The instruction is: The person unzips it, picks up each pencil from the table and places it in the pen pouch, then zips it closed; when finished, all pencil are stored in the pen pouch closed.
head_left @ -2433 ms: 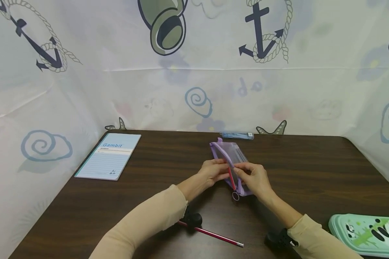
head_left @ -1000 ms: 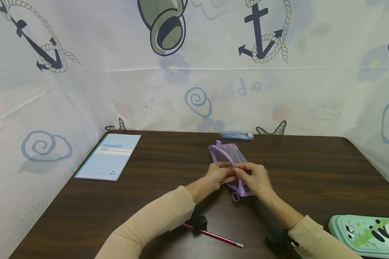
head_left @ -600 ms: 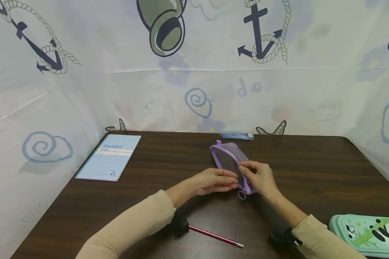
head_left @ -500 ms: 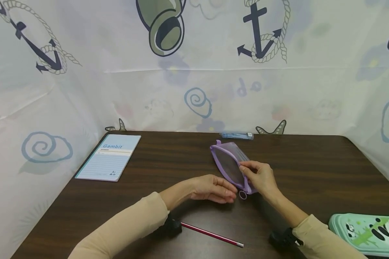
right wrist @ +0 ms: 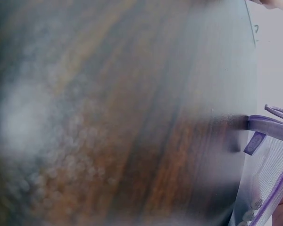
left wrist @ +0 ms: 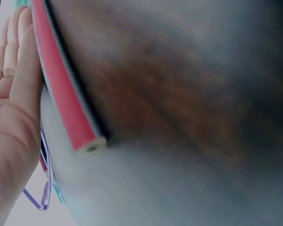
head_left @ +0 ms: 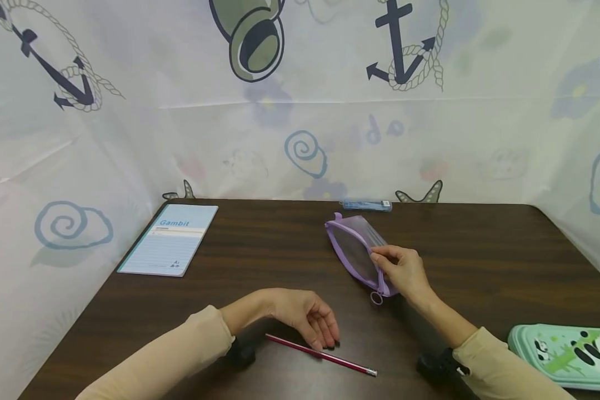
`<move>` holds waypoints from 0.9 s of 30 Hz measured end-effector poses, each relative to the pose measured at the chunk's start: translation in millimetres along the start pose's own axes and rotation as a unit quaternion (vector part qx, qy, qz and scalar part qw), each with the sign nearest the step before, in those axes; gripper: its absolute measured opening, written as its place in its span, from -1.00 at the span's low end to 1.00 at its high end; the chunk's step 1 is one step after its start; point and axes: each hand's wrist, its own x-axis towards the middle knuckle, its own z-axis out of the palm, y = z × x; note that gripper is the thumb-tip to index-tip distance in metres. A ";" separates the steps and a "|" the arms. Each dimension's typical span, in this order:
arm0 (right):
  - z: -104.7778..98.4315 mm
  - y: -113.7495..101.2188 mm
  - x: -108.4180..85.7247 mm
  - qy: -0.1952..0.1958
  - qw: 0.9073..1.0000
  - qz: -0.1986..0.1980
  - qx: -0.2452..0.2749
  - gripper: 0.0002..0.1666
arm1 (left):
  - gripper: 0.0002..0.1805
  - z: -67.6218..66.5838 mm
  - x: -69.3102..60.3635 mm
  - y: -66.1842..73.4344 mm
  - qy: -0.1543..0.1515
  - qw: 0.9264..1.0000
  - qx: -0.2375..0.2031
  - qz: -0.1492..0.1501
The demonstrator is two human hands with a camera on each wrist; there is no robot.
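A red-and-black striped pencil (head_left: 341, 362) with a silver end lies on the table. My left hand (head_left: 300, 314) hovers over it, fingers loosely bent, thumb tip close to the pencil; whether they touch I cannot tell. In the left wrist view the pencil's flat end (left wrist: 92, 145) sits beside the fairly straight fingers (left wrist: 26, 61). My right hand (head_left: 405, 273) pinches the upper edge of a purple mesh pencil pouch (head_left: 352, 253), holding its zipped mouth apart. A ring-shaped zipper pull (head_left: 376, 298) hangs at the near end. The right wrist view catches only part of the pouch (right wrist: 271, 155).
A light blue notebook (head_left: 172, 241) lies at the left of the dark wooden table (head_left: 260, 244). At the back edge rests a small blue packet (head_left: 366, 206). A mint-green panda case (head_left: 565, 355) sits at the right front. Printed cloth surrounds the table.
My left hand put a red pencil into the pouch, drew out with nothing and moved down toward the pencil on the table. My right hand kept its pinch on the pouch.
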 end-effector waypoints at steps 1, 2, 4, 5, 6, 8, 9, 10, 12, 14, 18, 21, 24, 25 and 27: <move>-0.3 -0.4 0.2 0.000 1.000 -0.001 -0.002 -0.77 | -0.67 1.0 -0.7 0.1 0.002 1.000 0.009 0.006; -0.7 -0.8 0.3 0.000 1.000 -0.001 -0.003 -0.77 | -0.67 1.9 -1.3 0.4 0.004 1.000 0.018 0.012; -1.4 -1.9 0.3 -0.002 1.000 0.000 -0.001 -0.76 | -0.67 3.8 -2.1 0.8 0.009 0.999 0.038 0.022; -1.7 -2.3 0.2 -0.003 1.000 0.001 0.000 -0.76 | -0.67 4.6 -2.4 0.9 0.012 0.998 0.048 0.027; -1.9 -2.9 0.1 -0.004 1.000 0.002 0.002 -0.76 | -0.68 5.4 -2.6 1.0 0.013 0.998 0.057 0.031; -2.2 -3.4 -0.4 -0.004 1.000 0.007 0.004 -0.75 | -0.68 6.4 -2.5 0.7 0.014 0.996 0.074 0.036; -2.3 -3.6 -0.6 -0.005 1.000 0.010 0.005 -0.75 | -0.69 7.0 -2.4 0.3 0.015 0.996 0.082 0.039; -2.3 -3.5 -0.9 -0.004 1.000 0.013 0.005 -0.75 | -0.69 7.4 -2.1 -0.1 0.015 0.995 0.090 0.042; -2.4 -3.2 -1.3 -0.004 1.000 0.015 0.006 -0.75 | -0.69 7.9 -1.2 -1.1 0.015 0.993 0.107 0.047; -1.9 -2.5 -1.3 -0.005 1.000 0.015 0.009 -0.75 | -0.70 8.4 -0.9 -1.7 0.015 0.991 0.122 0.049; -1.5 -1.4 -0.9 -0.007 1.000 0.012 0.013 -0.74 | -0.73 9.5 -0.3 -0.3 0.019 0.986 0.156 0.056; -2.1 -2.1 -0.6 -0.008 1.000 0.011 0.012 -0.73 | -0.77 11.7 -0.3 3.5 0.029 0.979 0.191 0.060; -2.4 -2.8 -0.7 -0.007 1.000 0.010 0.009 -0.75 | -0.79 15.3 -0.5 7.0 0.041 0.968 0.240 0.058; -2.4 -2.6 -0.8 -0.007 1.000 0.009 0.007 -0.75 | -0.79 16.6 -0.3 8.0 0.045 0.964 0.256 0.058; -2.5 -1.5 -0.8 -0.005 1.000 0.009 0.002 -0.77 | -0.80 19.1 0.1 9.9 0.048 0.957 0.280 0.057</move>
